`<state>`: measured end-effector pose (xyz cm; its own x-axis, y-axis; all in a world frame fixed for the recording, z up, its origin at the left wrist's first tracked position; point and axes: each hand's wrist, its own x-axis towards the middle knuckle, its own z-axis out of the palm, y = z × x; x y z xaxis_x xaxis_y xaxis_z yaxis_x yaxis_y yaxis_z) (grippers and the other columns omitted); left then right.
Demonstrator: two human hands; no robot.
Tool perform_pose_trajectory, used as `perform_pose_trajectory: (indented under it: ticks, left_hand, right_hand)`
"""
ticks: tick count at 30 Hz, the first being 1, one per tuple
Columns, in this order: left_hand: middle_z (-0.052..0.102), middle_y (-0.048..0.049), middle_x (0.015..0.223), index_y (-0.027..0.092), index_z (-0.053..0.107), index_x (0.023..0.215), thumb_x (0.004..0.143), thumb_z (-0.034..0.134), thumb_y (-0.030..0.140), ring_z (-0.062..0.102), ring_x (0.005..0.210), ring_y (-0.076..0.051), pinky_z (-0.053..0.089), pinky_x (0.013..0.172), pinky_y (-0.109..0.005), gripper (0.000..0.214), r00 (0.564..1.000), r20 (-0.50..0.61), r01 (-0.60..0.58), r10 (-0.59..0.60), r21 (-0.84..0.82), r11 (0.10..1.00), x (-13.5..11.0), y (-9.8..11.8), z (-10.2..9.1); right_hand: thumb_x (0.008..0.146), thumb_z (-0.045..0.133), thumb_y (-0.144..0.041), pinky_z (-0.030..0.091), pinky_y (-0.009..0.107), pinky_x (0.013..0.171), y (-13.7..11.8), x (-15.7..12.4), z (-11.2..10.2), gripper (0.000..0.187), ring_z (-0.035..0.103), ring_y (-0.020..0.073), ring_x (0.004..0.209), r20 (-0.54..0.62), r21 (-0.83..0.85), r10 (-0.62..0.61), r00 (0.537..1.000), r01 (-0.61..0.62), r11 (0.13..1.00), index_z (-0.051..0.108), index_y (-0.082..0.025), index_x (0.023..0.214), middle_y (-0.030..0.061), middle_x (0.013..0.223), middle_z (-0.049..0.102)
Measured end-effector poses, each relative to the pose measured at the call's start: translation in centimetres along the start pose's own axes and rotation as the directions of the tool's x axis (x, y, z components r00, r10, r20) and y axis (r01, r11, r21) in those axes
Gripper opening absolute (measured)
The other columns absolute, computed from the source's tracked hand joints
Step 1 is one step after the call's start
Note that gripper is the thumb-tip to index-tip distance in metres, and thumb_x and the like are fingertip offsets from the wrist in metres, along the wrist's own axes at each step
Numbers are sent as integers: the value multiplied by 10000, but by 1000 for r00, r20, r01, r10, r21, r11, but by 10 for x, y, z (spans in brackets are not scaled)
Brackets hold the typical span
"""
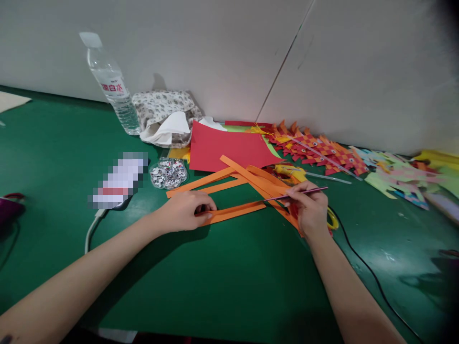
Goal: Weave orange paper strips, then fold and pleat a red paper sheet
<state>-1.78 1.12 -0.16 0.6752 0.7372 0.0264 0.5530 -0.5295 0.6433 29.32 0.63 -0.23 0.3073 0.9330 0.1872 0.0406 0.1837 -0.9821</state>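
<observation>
My left hand [186,210] is closed, its thumb and fingers pinching the left end of an orange paper strip [233,210]. My right hand [310,208] grips a slim, dark purple pencil-like stick [315,190], its tip pointing left at the strip's right end; whether it touches the paper I cannot tell. More orange strips [201,182] lie crossed just behind, some reaching under the right hand. Beside that hand, partly hidden, are yellow handles [333,220], perhaps of scissors. A sheet of red paper [229,145] lies behind the strips.
Googly eyes in a clear bag [168,173] sit near a phone [120,181] on a cable. Farther back stand a water bottle [111,86] and a tissue pouch [167,107]. Woven red-orange paper fish [319,150] and paper scraps [398,174] lie right, along the wall [215,52]. A black cord [369,267] crosses the green table [215,286].
</observation>
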Motion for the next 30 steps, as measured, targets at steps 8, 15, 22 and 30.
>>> perform_pose_trajectory:
  ticks: [8, 15, 22, 30]
  left_hand:
    - [674, -20, 827, 190, 678, 921, 838, 539, 248, 572, 641, -108, 414, 580, -216, 172, 1000, 8, 11, -11, 2, 1000, 0, 0, 0]
    - [673, -17, 820, 195, 680, 917, 829, 545, 239, 572, 629, -105, 411, 567, -211, 167, 1000, 0, -2, 2, 6, 1000, 0, -1, -1]
    - [672, -21, 828, 192, 682, 910, 822, 548, 236, 575, 639, -109, 424, 570, -209, 166, 1000, -13, -11, 11, 8, 1000, 0, -1, 0]
    - [678, -21, 808, 189, 680, 906, 829, 541, 241, 578, 637, -109, 423, 572, -207, 167, 1000, -6, -13, 13, 6, 1000, 0, -1, -1]
  right_hand:
    - [654, 705, -152, 362, 218, 346, -4, 0, -3, 170, 511, 103, 378, -58, -60, -8, 998, 5, 998, 565, -203, 573, -44, 512, 591]
    - [642, 709, -161, 366, 217, 339, -4, 0, -2, 167, 508, 108, 379, -63, -69, -18, 998, 14, 998, 570, -207, 560, -38, 496, 583]
    - [662, 700, -172, 355, 218, 317, -5, -1, 0, 164, 492, 105, 359, -70, -77, -37, 997, 32, 997, 567, -204, 572, -40, 490, 568]
    - [667, 698, -174, 329, 217, 296, -5, -2, -1, 171, 474, 103, 338, -74, -71, -40, 996, 35, 997, 559, -202, 572, -43, 472, 556]
